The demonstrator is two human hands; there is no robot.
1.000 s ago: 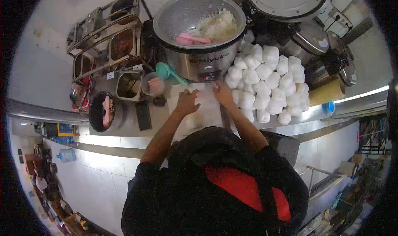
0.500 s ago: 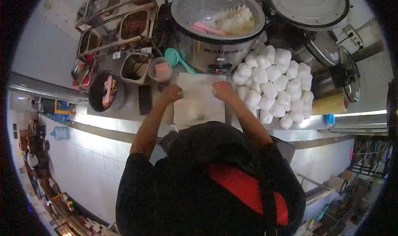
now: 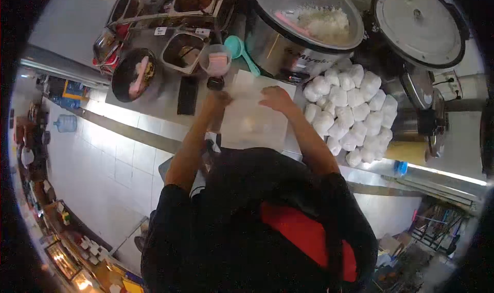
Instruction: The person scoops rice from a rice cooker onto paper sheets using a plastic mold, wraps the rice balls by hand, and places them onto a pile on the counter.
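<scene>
White wrapping paper (image 3: 254,123) lies on the counter in front of me, with a pale spot low on its middle. At the paper's upper left edge is my left hand (image 3: 221,98), its fingers smeared by motion, so their grip cannot be made out. My right hand (image 3: 278,98) rests at the upper right part of the sheet, fingers stretched over it and holding nothing. Just above my left hand stands a small dark container (image 3: 215,83). A clear tub (image 3: 216,60) with pink-and-white contents is behind it, beside a turquoise ladle (image 3: 243,54).
A large rice cooker (image 3: 303,56) holds rice and a pink utensil. Several white wrapped bundles (image 3: 355,113) are piled at right. To the left are a dark phone-like slab (image 3: 187,96), a dark bowl (image 3: 123,79) with a pink utensil, and metal food trays (image 3: 182,51).
The camera view has tilted and shifted. My right hand has gone from closed at the paper's right edge to stretched fingers over the sheet. My left hand stays at the left edge, now blurred.
</scene>
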